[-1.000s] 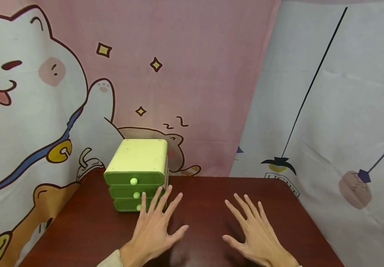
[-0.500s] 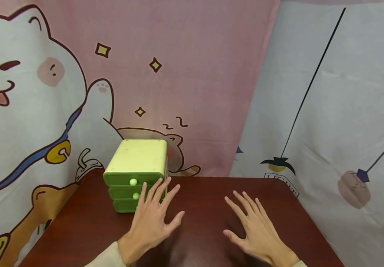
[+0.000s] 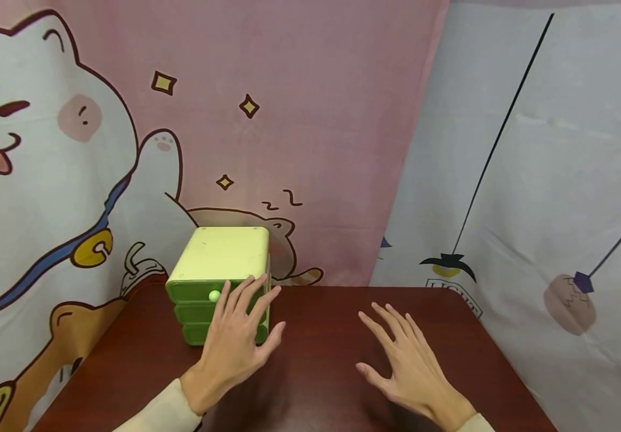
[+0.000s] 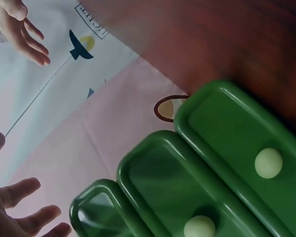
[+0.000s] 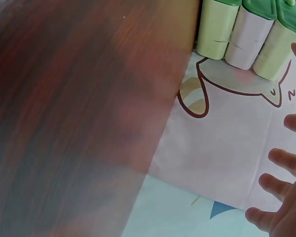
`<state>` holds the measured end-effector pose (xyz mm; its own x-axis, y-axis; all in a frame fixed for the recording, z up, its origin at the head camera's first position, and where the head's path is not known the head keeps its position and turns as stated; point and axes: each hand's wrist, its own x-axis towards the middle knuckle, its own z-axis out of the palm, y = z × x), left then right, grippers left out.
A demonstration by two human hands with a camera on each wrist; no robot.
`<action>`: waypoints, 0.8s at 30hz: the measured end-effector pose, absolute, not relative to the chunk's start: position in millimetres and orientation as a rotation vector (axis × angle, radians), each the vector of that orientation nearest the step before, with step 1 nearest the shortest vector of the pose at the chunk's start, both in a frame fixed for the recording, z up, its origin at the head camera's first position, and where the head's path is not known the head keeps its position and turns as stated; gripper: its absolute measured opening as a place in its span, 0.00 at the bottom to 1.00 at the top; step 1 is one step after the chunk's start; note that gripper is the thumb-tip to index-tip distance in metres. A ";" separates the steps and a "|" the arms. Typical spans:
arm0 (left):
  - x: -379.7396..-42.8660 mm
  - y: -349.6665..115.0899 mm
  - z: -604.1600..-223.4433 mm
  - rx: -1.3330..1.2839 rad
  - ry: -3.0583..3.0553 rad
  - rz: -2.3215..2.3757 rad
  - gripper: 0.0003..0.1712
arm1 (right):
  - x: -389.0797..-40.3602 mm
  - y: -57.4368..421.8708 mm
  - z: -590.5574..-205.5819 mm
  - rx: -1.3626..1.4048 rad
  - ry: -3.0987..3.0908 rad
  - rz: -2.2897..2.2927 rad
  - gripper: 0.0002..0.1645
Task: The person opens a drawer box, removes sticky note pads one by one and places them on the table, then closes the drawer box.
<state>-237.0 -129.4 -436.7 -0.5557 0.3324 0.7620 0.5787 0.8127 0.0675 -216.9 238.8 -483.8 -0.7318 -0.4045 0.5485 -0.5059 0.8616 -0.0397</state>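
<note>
A small three-drawer box point(image 3: 229, 252) with a pale yellow-green top and green drawer fronts stands at the back left of the table. My left hand point(image 3: 234, 342) is held before its right front, fingers spread and holding nothing; in the head view it hides the two lower knobs. In the left wrist view a round pale knob point(image 4: 269, 163) shows on the bottom drawer, and the fingertips point(image 4: 47, 212) are close beside the top drawer. Farther right, my right hand point(image 3: 410, 369) hovers over the table with spread fingers and nothing in them.
The dark red-brown table point(image 3: 321, 336) reaches back to a cloth backdrop point(image 3: 332, 150), pink with cartoon cats on the left. A white cloth point(image 3: 548, 180) with printed hanging lamps covers the right side. The box stands near the table's back edge.
My left hand has moved forward and slightly left, nearer the drawer fronts, and now covers the middle knob in the head view. The right hand has shifted only slightly.
</note>
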 end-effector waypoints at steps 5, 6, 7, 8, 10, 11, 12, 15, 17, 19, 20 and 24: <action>-239.5 -134.2 -436.0 -0.651 -2.208 -0.398 0.34 | -217.1 237.7 -482.4 0.662 -2.472 0.265 0.57; -239.7 -135.4 -436.0 -0.647 -2.207 -0.396 0.34 | -217.0 237.7 -482.4 0.663 -2.467 0.270 0.57; -240.0 -136.7 -435.9 -0.642 -2.206 -0.395 0.34 | -217.0 237.7 -482.4 0.665 -2.463 0.270 0.57; -240.5 -138.1 -435.5 -0.639 -2.205 -0.397 0.34 | -217.1 237.7 -482.4 0.664 -2.461 0.267 0.56; -241.3 -141.1 -434.3 -0.627 -2.208 -0.394 0.34 | -217.6 238.0 -482.4 0.664 -2.453 0.259 0.56; -241.8 -142.6 -433.5 -0.621 -2.210 -0.394 0.34 | -217.8 238.1 -482.2 0.665 -2.449 0.257 0.55; -242.4 -144.2 -432.6 -0.617 -2.209 -0.394 0.34 | -218.2 238.3 -481.9 0.665 -2.446 0.257 0.55; -245.1 -149.0 -428.6 -0.605 -2.209 -0.385 0.33 | -219.5 238.3 -480.2 0.668 -2.426 0.260 0.55; -247.4 -152.6 -426.1 -0.598 -2.207 -0.385 0.33 | -220.3 237.8 -478.7 0.670 -2.413 0.265 0.56; -249.7 -156.8 -424.3 -0.586 -2.208 -0.380 0.33 | -220.7 236.9 -477.6 0.676 -2.396 0.269 0.56; -251.0 -159.1 -423.6 -0.578 -2.209 -0.380 0.33 | -220.7 236.3 -477.4 0.677 -2.391 0.267 0.56; -255.0 -168.6 -422.6 -0.547 -2.202 -0.378 0.32 | -220.2 234.1 -478.3 0.701 -2.364 0.273 0.55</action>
<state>-255.0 -168.6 -422.6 -0.5722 0.2568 0.7789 0.5020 0.8607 0.0850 -220.2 234.1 -478.3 -0.6467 -0.4142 0.6405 -0.5495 0.8354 -0.0146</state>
